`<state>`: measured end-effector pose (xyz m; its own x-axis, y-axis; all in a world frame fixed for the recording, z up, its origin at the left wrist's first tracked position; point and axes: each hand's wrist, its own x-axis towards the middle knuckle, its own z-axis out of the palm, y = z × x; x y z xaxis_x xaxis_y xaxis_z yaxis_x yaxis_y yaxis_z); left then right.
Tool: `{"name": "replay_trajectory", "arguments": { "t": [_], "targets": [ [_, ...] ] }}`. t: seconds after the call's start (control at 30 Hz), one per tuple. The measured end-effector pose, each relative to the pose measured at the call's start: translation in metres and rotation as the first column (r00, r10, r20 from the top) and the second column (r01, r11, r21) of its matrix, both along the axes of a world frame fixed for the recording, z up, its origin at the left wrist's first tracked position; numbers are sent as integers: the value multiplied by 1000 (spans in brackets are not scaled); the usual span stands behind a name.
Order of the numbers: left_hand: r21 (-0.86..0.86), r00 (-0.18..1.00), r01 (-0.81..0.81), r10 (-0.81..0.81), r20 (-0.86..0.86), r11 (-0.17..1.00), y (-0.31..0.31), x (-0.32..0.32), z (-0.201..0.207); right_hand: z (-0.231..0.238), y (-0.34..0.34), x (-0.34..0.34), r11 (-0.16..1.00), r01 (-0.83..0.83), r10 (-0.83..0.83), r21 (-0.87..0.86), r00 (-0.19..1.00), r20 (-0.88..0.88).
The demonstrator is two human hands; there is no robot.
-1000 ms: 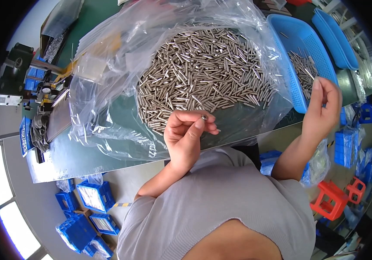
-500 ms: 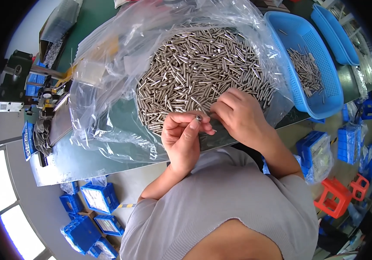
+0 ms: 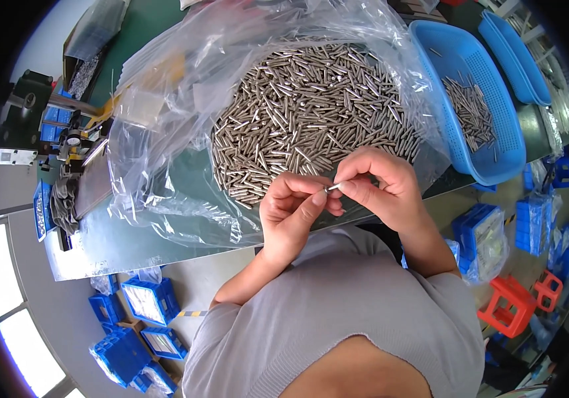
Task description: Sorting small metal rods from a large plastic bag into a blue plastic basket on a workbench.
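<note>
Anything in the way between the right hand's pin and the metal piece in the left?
Nothing visible: the pin, pinched in the right hand, points at the small metal piece in the left hand. Too small to tell whether they touch.

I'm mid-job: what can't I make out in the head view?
All in the head view:
Small metal part in the left hand: tiny, partly covered by fingers.
Thin rod, its end in the right hand: hidden by fingers.
Bottom of the pin heap: under upper layers.
Clear plastic bag, far side: cut by top edge.
</note>
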<state>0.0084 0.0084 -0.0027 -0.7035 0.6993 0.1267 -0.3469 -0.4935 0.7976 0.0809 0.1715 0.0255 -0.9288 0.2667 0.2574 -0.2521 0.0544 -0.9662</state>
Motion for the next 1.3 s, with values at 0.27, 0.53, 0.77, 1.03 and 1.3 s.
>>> {"name": "replay_trajectory", "arguments": {
  "t": [0.27, 0.53, 0.77, 1.03, 1.3],
  "targets": [
    [-49, 1000, 14, -15, -20, 999, 1, 0, 0, -2, -3, -3, 1000, -27, 28, -7, 999, 32],
    [-82, 1000, -11, 11, -4, 997, 0, 3, 3, 19, 6, 14, 946, 192, -200, 262, 980, 1],
    [-33, 997, -77, 77, -7, 996, 1, 1, 1, 42, 62, 46, 174, 873, -802, 455, 394, -449],
    [-1, 995, -94, 94, 25, 996, 8, -1, 2, 11, 25, 13, 689, 252, -241, 679, 964, -114],
    [-7, 996, -78, 79, 32, 997, 5, -2, 2, -3, 13, -4, 440, 64, -158, 896, 987, 7]
  ]
}}
